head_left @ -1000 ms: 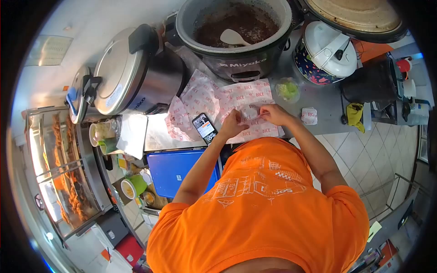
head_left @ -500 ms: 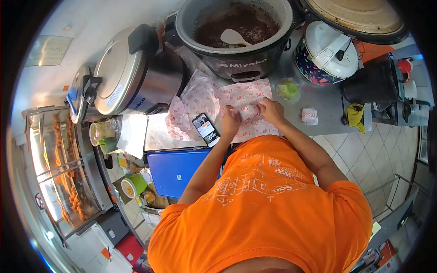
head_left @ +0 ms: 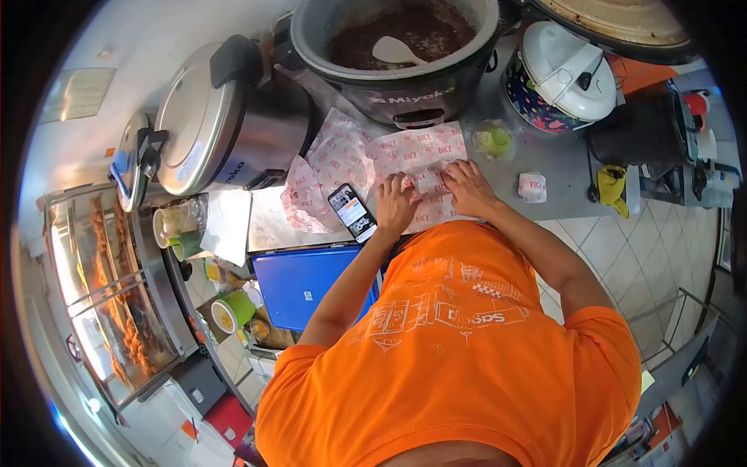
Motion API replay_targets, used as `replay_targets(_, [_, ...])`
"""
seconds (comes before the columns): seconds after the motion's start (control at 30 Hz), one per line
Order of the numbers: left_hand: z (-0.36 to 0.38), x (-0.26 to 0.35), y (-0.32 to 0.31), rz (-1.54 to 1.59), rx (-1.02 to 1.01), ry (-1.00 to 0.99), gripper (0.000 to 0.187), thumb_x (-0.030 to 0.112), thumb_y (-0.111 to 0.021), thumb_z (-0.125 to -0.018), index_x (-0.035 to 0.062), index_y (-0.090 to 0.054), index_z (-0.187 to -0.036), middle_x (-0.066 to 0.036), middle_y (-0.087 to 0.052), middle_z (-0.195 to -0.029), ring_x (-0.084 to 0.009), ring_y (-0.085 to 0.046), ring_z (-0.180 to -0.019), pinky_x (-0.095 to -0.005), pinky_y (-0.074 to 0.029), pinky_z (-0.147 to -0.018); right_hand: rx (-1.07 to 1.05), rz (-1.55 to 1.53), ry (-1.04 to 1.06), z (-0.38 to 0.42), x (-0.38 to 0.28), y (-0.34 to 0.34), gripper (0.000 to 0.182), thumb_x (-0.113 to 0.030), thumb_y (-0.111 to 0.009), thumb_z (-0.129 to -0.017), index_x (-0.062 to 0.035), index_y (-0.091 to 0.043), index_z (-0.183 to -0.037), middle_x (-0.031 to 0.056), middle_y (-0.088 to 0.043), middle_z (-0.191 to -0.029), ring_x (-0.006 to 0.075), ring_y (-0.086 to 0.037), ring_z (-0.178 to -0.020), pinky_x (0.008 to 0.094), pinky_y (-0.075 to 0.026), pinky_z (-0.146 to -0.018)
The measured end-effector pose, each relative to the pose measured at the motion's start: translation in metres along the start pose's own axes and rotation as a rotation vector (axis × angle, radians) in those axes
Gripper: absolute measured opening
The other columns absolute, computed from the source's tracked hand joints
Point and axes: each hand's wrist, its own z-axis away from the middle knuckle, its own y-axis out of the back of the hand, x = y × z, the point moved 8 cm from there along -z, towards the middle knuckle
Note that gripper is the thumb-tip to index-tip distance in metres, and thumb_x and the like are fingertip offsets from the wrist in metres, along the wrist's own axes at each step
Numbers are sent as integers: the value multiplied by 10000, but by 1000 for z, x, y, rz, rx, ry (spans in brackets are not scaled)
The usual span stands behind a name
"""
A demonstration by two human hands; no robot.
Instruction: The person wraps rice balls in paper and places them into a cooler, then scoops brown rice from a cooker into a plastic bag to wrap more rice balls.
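Both hands are now lying flat on the printed wrapping paper (head_left: 420, 159) spread on the steel counter (head_left: 560, 175) in front of the large open rice cooker (head_left: 397, 47). A second ago the left hand (head_left: 395, 204) and the right hand (head_left: 469, 187) were pinching a small fold of the paper between fingertips, with the fold lifted off the sheet; half a second ago they were already lowering, and now that fold is pressed down under them. The left hand's fingers are lying together, pointing up the sheet, palm down; the right hand's fingers are slightly spread and are pressing the paper just beside the left fingertips, so the two hands are nearly touching. Whether anything is wrapped beneath the palms cannot be told. The phone (head_left: 352, 212) is lying where it was, just beside the left wrist, and the small wrapped packet (head_left: 532, 187) is sitting on the counter to the right, apart from the sheet. More crumpled wrappers (head_left: 327, 175) are lying to the left of the sheet.
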Motion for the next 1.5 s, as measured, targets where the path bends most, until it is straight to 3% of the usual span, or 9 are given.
replay_targets(0.23, [-7,-28,-14,133,-145,-74,162,180,-745,-788,162,-779,-945,-40,-574,-1098,-284,-504,-1098,-457,-388,-954,-201,-308,-141,-20,50,-39,272,-141,-598,-843,-86,-738,-1069,119,-695,-1109,293,-615,-1070,423,-443,-998])
replay_targets(0.53, [-18,-31,-37,90,-169,216,166,168,-667,-831,119,-741,-972,-103,-697,-980,-331,-645,-952,-472,-447,-873,-143,-270,-322,-26,41,-35,192,-134,-605,-874,-77,-685,-1039,96,-712,-1021,321,-610,-1066,473,-465,-913])
replay_targets(0.6, [-14,-49,-33,382,16,429,200,194,-691,-821,117,-741,-999,-134,-717,-921,-370,-683,-849,-484,-485,-833,-144,-258,-530,-24,47,-30,173,-117,-619,-851,-86,-674,-1011,103,-709,-1014,320,-613,-1051,474,-459,-906])
replay_targets(1.03, [-26,-40,-9,83,26,240,168,182,-728,-828,99,-749,-973,-91,-686,-1035,-282,-634,-1012,-361,-460,-887,280,-102,-163,-33,36,0,103,-109,-652,-816,-78,-709,-897,77,-681,-904,254,-604,-893,396,-455,-828])
replay_targets(1.1, [-20,-55,-28,776,-237,361,194,152,-709,-866,134,-717,-1059,-80,-703,-1010,-256,-662,-912,-384,-458,-839,-83,-1038,-302,-27,52,-27,70,-50,-683,-836,-75,-693,-901,67,-696,-919,190,-632,-824,342,-482,-756])
replay_targets(1.23, [-31,-1,22,1915,-293,424,125,90,-693,-936,55,-637,-1042,-38,-699,-1011,-158,-663,-1007,-286,-512,-824,-217,-1693,-572,3,42,0,95,-21,-702,-873,-58,-673,-956,64,-710,-965,165,-671,-839,322,-525,-740])
replay_targets(1.3, [-42,35,41,2099,-304,362,243,106,-751,-894,76,-611,-1091,-50,-685,-1055,-162,-661,-1008,-306,-544,-862,-85,-2436,-160,-6,2,35,136,-34,-687,-910,-35,-658,-1043,77,-714,-1038,191,-692,-970,347,-551,-846])
replay_targets(1.4, [-51,75,54,2349,-416,341,565,94,-810,-824,111,-516,-1307,-72,-639,-1242,-202,-661,-1068,-352,-546,-950,-111,-2536,-69,-8,-19,70,223,-21,-689,-903,-17,-647,-1122,102,-693,-1140,203,-683,-1047,338,-540,-924])
replay_targets(1.5, [-56,79,57,2283,-362,420,613,71,-815,-808,108,-512,-1340,-78,-648,-1238,-219,-655,-1100,-355,-548,-948,44,-2428,-135,-9,-12,102,253,6,-671,-906,-16,-649,-1158,96,-678,-1176,192,-673,-1052,318,-533,-923])
